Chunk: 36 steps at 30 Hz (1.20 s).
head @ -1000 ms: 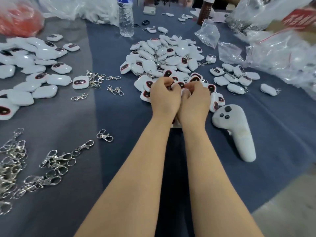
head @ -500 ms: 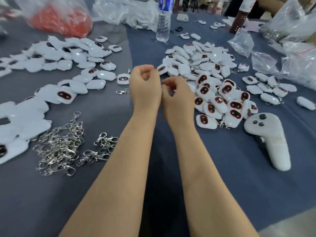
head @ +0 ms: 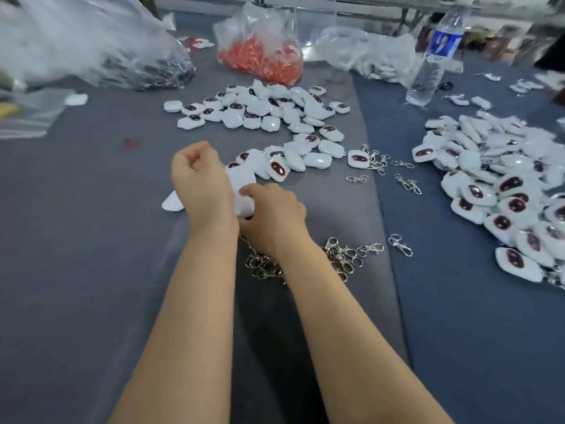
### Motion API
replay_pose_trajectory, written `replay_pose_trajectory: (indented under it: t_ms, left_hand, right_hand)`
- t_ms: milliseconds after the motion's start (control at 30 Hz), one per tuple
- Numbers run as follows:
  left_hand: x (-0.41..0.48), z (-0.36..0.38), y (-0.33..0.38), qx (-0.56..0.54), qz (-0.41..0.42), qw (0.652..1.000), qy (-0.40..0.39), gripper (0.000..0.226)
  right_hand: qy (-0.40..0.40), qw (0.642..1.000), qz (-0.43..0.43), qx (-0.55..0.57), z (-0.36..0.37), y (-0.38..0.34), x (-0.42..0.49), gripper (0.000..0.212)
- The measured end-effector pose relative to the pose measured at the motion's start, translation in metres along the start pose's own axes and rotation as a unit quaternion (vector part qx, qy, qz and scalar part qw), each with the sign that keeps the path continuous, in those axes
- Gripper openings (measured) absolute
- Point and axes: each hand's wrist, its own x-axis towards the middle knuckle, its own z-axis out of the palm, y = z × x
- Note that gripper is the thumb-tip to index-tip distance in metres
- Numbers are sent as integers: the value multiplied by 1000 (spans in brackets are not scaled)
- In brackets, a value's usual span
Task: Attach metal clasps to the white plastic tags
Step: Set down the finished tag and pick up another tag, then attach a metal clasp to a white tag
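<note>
My left hand (head: 198, 179) hovers over the grey cloth with its fingers curled into a fist, and nothing shows inside it. My right hand (head: 272, 212) lies just right of it, thumb and fingers closed on a white plastic tag (head: 244, 206) at the near end of a row of tags (head: 293, 157). A heap of metal clasps (head: 339, 255) lies under my right wrist and forearm. More bare white tags (head: 275, 108) are piled further back. At the right spreads a big pile of tags with clasps (head: 504, 185).
Loose clasps (head: 406, 183) lie between the piles. At the back are a bag of red parts (head: 263, 53), a bag of dark parts (head: 137, 62), a clear bag (head: 367, 56) and a water bottle (head: 434, 56).
My view has swung left, away from the clasped pile. Both hands left that pile and crossed to the bare tags, where my right hand came down on one.
</note>
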Motion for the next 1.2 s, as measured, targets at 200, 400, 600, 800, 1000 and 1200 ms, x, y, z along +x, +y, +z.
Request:
replay_pose_trajectory:
  t_ms: [200,400,600,800,1000,1200]
  left_hand:
    - [-1,-6,-1,10,6,1000,-9,14]
    - [-22,13,-8,162,7,975,-154,27]
    - [-48,40,-19,107,-63,971,-205,18]
    - [-46,40,-26,-90,-164,966,-178,24]
    - [-38,37,-29,-100,-164,968,-163,27]
    - [-41,38,-28,-92,-199,958,-183,13]
  right_hand:
    - [70,994,43,67,-6,8,5,55]
    - [183,947,6,265,-46,34,-1,56]
    - [136,955,17,261,-62,66,-13,68]
    - [35,997,37,52,-42,76,-18,40]
    - [40,998,44,-25,-36,71,-17,26]
    - [64,996,44,-34,-26,62,-20,23]
